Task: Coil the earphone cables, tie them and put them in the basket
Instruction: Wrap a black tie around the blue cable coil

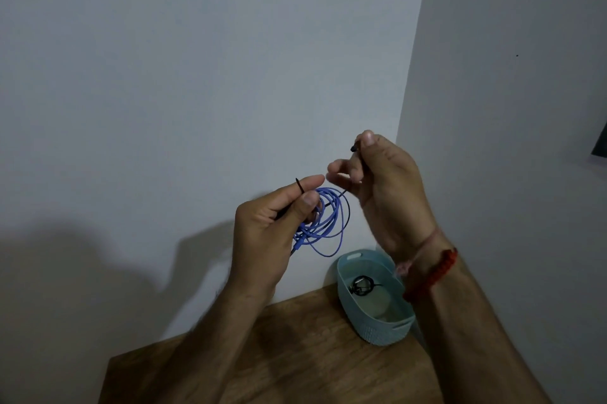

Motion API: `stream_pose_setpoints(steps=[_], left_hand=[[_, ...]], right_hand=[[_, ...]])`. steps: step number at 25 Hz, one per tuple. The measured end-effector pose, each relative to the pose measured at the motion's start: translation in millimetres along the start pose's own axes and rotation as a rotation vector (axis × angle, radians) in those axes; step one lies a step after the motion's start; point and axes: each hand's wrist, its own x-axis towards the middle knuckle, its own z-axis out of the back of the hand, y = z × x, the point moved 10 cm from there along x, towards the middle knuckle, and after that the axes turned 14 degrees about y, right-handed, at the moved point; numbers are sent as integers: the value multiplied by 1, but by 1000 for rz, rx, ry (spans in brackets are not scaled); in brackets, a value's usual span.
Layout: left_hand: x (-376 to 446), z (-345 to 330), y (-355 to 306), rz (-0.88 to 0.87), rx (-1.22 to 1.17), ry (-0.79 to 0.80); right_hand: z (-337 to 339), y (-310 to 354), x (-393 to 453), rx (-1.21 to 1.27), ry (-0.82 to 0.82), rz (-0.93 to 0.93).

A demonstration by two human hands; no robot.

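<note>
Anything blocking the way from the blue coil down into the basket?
Nothing visible. The blue coil hangs in the left hand, up and left of the open basket, which holds only a black coil.

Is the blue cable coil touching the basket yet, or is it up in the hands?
Apart. In the head view the blue cable coil hangs from the left hand, and bare wall shows between its lowest loop and the basket rim below.

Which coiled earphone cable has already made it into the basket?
The black coil, lying on the floor of the light blue basket. The blue coil is in the air, held by the left hand.
</note>
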Motion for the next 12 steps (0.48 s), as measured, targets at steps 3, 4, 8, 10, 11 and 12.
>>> stream_pose_setpoints(steps=[3, 4, 8, 10, 11, 12], left_hand=[[-4, 3, 4, -19, 7, -71], [-6, 5, 4, -25, 16, -113], [-15, 10, -2, -60, 53, -238], [-18, 12, -8, -78, 111, -239], [-18, 14, -10, -80, 134, -220], [-17, 17, -10, -76, 150, -190]], right_hand=[[-8, -28, -10, 125, -115, -35], [-9, -31, -16, 66, -172, -15], [-19, -33, -31, -89, -273, 90], [-20, -31, -29, -138, -233, 102], [-17, -29, -26, -156, -199, 98], [-12, -26, -22, -166, -168, 89]])
